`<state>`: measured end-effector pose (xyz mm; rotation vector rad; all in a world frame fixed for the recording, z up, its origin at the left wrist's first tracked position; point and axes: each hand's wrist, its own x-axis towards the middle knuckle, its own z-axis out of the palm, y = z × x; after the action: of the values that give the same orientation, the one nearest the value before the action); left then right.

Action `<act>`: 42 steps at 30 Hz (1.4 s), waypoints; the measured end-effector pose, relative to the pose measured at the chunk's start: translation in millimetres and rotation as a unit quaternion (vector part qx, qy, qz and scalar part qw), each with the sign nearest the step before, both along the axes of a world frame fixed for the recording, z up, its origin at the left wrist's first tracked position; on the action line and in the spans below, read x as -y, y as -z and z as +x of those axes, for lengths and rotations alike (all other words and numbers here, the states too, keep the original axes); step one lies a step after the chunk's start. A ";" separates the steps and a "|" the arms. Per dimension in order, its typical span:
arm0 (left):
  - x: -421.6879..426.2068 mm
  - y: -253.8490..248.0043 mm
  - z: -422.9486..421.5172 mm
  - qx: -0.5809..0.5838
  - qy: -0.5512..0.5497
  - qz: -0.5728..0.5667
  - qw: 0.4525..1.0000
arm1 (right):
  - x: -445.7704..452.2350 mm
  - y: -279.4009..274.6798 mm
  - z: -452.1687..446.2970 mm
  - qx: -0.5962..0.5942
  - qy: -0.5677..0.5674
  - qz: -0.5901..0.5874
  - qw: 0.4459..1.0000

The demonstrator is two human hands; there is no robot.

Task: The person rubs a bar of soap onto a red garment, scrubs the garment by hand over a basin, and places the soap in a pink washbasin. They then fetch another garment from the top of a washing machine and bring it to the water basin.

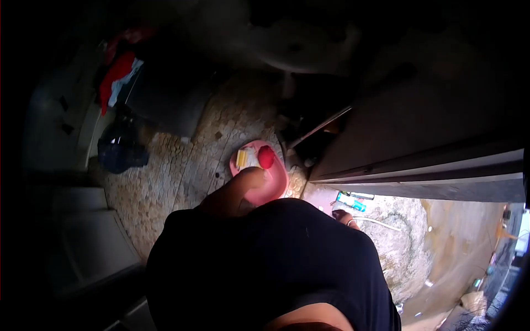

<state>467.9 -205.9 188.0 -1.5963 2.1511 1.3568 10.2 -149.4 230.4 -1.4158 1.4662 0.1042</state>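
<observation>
My left arm reaches down into a pink plastic basin point(268, 189) on the patterned floor, with my left hand point(255, 176) inside it. By that hand lie a red bundle point(266, 157), a yellow block-like thing point(242, 159) and something whitish. The fingers are too dim and small to show whether they grip any of these. On the other side, my right hand point(343, 217) shows only partly past my black shirt point(265, 259). A thin white tube-like thing point(381, 224) runs out beside it, and a blue and white packet point(351, 202) is just above; its grip is unclear.
Patterned flooring point(160, 187) surrounds the basin. A dark shiny bag-like thing point(118, 149) sits at left, below red cloth point(117, 74) and pale cloth. A stick point(320, 128) leans near a dark panel point(408, 127). Bright rough ground point(397, 259) lies at right.
</observation>
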 end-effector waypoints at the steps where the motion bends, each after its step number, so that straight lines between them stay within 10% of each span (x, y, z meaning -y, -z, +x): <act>1: -8.1 -35.7 -2.6 0.051 -0.034 0.008 0.998 | 1.3 3.5 -1.7 0.030 0.037 0.011 0.999; 3: -25.6 -141.2 -15.1 0.128 -0.096 -0.017 0.987 | -0.6 11.7 -8.6 -0.040 -0.159 -0.101 0.981; 4: -44.2 -10.6 25.9 0.065 -0.086 -0.022 0.994 | -0.4 13.1 -10.3 -0.097 -0.327 -0.204 0.917; 9: -133.4 -113.5 46.1 0.066 -0.230 0.021 0.971 | -11.2 92.4 -28.8 -0.176 -0.327 -0.007 0.928; 13: -210.4 -135.7 69.8 0.104 -0.250 -0.007 0.963 | -53.0 1.0 26.8 -0.116 0.114 0.094 0.982; 16: -254.3 -138.7 78.9 0.123 -0.203 0.007 0.971 | -76.1 121.4 -22.7 -0.092 -0.145 -0.045 0.984; 20: -295.9 -130.7 83.6 0.092 -0.312 0.099 0.940 | -101.5 222.8 -54.0 -0.129 -0.203 0.031 0.970; 21: -299.7 -140.5 82.1 0.108 -0.297 0.076 0.946 | -95.5 264.9 -63.3 -0.077 -0.386 0.030 0.919; 24: -310.9 -132.8 93.0 0.112 -0.317 0.039 0.941 | -102.7 315.2 -93.4 0.040 -0.197 -0.013 0.979; 25: -317.7 -122.4 101.1 0.100 -0.347 0.038 0.932 | -96.7 348.6 -99.6 -0.073 -0.288 -0.135 0.945; 29: -331.9 -102.1 119.7 0.069 -0.382 -0.006 0.922 | -60.6 235.3 -44.2 -0.123 -0.352 -0.040 0.927; 30: -331.4 -103.9 122.0 0.101 -0.361 0.033 0.926 | -68.5 221.8 -42.8 0.065 0.053 0.029 0.996; 32: -328.9 -122.7 115.1 0.128 -0.343 0.070 0.928 | -51.3 77.0 24.2 -0.080 -0.322 -0.109 0.937; 36: -339.1 -129.4 105.3 0.065 -0.393 -0.005 0.917 | -44.9 94.7 41.2 -0.009 -0.342 -0.130 0.931; 38: -344.2 -122.5 118.4 0.058 -0.396 -0.028 0.916 | -38.8 170.6 30.8 -0.086 -0.513 -0.207 0.829; 39: -345.2 -125.5 124.5 0.079 -0.356 -0.029 0.931 | -24.3 148.3 41.2 -0.051 -0.448 -0.005 0.893; 40: -345.4 -129.0 129.3 0.100 -0.316 -0.029 0.943 | -29.5 208.9 29.3 -0.103 -0.573 -0.173 0.794; 42: -345.3 -153.7 130.8 0.087 -0.361 -0.008 0.928 | -25.7 218.7 35.9 -0.101 -0.563 -0.129 0.810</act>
<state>598.7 139.4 341.7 -2.5495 1.5142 1.2615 46.1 -123.7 11.7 -2.4005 0.6012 0.8410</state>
